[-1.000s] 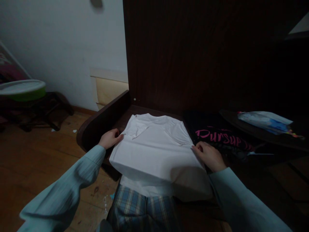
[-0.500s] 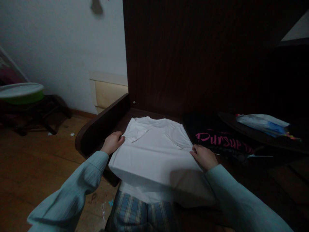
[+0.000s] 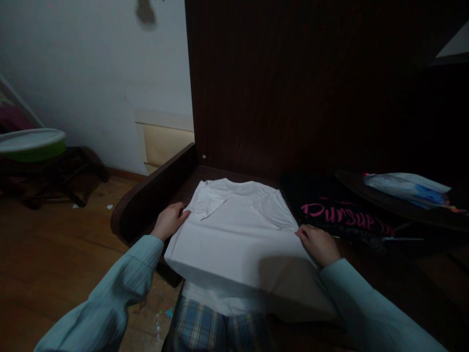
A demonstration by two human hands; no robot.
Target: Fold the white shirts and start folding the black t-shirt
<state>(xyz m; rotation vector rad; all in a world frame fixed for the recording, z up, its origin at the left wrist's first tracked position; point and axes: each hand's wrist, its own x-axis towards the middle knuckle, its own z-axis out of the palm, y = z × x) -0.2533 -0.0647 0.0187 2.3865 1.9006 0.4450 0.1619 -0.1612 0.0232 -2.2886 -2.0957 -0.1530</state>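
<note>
A white T-shirt (image 3: 234, 234) lies flat, sleeves folded in, on a dark wooden surface (image 3: 154, 195) in front of me, its lower end hanging over my plaid trousers (image 3: 216, 327). My left hand (image 3: 169, 221) pinches the shirt's left edge just below the folded sleeve. On the opposite side my right hand (image 3: 318, 244) grips the right edge with curled fingers. Both arms wear pale blue sleeves.
A black garment with pink lettering (image 3: 340, 217) lies right of the shirt. A clear plastic bag (image 3: 406, 188) rests on a dark round table (image 3: 395, 208) at right. A tall dark wooden panel (image 3: 311, 83) stands behind. At left, a green-and-white basin (image 3: 31, 144) sits over the wooden floor (image 3: 54, 254).
Both hands keep their hold on the shirt's two edges; the shirt and hands have shifted only slightly as the view moved.
</note>
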